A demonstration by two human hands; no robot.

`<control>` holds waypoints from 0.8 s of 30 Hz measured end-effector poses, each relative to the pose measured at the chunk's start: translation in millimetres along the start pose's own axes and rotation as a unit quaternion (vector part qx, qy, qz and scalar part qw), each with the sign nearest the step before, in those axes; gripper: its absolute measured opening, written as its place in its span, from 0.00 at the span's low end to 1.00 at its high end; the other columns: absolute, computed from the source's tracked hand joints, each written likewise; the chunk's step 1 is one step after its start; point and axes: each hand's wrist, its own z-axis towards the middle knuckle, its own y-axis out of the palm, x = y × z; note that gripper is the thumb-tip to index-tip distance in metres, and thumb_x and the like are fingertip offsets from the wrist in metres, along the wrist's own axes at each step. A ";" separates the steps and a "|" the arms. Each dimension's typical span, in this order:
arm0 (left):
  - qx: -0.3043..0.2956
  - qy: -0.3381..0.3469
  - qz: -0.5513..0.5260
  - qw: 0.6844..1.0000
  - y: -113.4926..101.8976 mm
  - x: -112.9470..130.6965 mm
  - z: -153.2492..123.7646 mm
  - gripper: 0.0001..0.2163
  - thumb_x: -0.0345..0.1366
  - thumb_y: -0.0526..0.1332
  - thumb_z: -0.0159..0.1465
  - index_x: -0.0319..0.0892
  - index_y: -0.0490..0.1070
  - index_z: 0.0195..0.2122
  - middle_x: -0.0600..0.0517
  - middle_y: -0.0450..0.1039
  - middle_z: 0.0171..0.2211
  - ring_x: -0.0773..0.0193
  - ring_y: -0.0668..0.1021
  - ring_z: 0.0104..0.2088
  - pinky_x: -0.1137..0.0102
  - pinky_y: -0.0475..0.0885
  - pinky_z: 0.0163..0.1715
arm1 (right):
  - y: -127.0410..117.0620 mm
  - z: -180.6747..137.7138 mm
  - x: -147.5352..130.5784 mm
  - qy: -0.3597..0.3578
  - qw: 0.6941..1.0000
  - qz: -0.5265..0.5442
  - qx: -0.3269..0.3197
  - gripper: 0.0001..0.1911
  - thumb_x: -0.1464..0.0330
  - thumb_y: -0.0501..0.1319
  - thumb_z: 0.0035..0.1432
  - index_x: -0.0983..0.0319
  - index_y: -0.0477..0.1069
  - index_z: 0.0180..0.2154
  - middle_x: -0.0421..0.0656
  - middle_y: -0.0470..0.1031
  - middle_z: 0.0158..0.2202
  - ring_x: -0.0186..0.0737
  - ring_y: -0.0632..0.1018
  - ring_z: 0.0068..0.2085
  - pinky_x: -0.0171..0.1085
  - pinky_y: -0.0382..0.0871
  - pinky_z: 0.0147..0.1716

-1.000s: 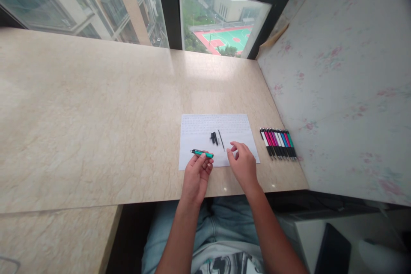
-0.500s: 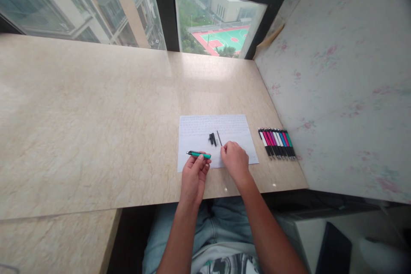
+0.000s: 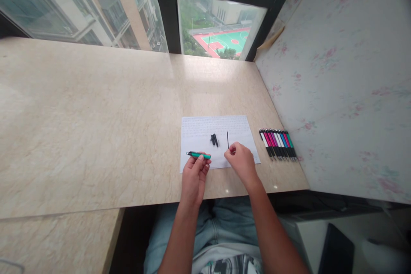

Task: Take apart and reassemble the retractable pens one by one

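My left hand (image 3: 195, 174) pinches a green pen barrel (image 3: 199, 154) and holds it level over the lower left of a white written sheet (image 3: 199, 126). Between the fingertips of my right hand (image 3: 242, 162) stands a thin black refill (image 3: 227, 140), its far end pointing away from me above the sheet. Two small black pen parts (image 3: 214, 139) lie on the paper between my hands.
A row of several pens (image 3: 278, 143) in pink, white, blue and green lies on the beige marble desk (image 3: 96, 128) right of the sheet. A floral wall panel (image 3: 337, 85) borders the desk's right side. Windows run along the far edge.
My right hand closed on the thin refill lying on the paper, lifted it and turned it more upright. My left hand kept the green barrel nearly still.
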 end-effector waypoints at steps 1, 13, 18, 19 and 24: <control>0.001 0.000 -0.002 1.000 -0.1 -0.3 0.3 0.10 0.34 0.70 0.53 0.38 0.74 0.35 0.51 0.77 0.32 0.70 0.77 0.31 0.76 0.71 0.33 | -1.1 -2.2 4.2 -0.011 0.999 0.040 -0.013 0.04 0.69 0.58 0.52 0.60 0.70 0.26 0.42 0.75 0.26 0.40 0.75 0.30 0.36 0.63 0.30; 0.024 0.022 -0.029 0.999 0.3 -0.8 3.8 0.10 0.33 0.70 0.54 0.38 0.74 0.36 0.50 0.77 0.33 0.71 0.77 0.31 0.77 0.71 0.32 | -19.2 -31.9 18.9 -0.062 0.946 0.314 -0.056 0.06 0.66 0.60 0.56 0.61 0.74 0.34 0.43 0.76 0.33 0.41 0.77 0.36 0.36 0.71 0.34; 0.045 0.046 -0.057 0.996 -1.3 0.9 5.2 0.09 0.33 0.70 0.53 0.38 0.75 0.34 0.51 0.77 0.32 0.71 0.77 0.31 0.77 0.71 0.32 | -28.9 -34.1 26.1 -0.107 0.942 0.315 -0.038 0.06 0.67 0.60 0.57 0.60 0.75 0.34 0.43 0.76 0.34 0.41 0.77 0.37 0.38 0.71 0.36; 0.046 0.049 -0.062 0.996 -1.5 1.3 5.4 0.09 0.33 0.70 0.53 0.38 0.75 0.34 0.51 0.76 0.31 0.71 0.77 0.31 0.77 0.71 0.32 | -30.0 -34.0 26.7 -0.114 0.942 0.313 -0.039 0.06 0.67 0.60 0.57 0.60 0.76 0.34 0.43 0.76 0.34 0.41 0.77 0.37 0.38 0.71 0.36; 0.041 0.049 -0.065 0.996 -1.6 2.0 6.1 0.08 0.33 0.69 0.53 0.38 0.75 0.34 0.51 0.76 0.31 0.70 0.77 0.31 0.77 0.71 0.32 | -30.9 -34.4 22.5 -0.143 0.942 0.301 -0.043 0.06 0.69 0.60 0.57 0.59 0.76 0.33 0.43 0.77 0.34 0.41 0.77 0.37 0.38 0.71 0.35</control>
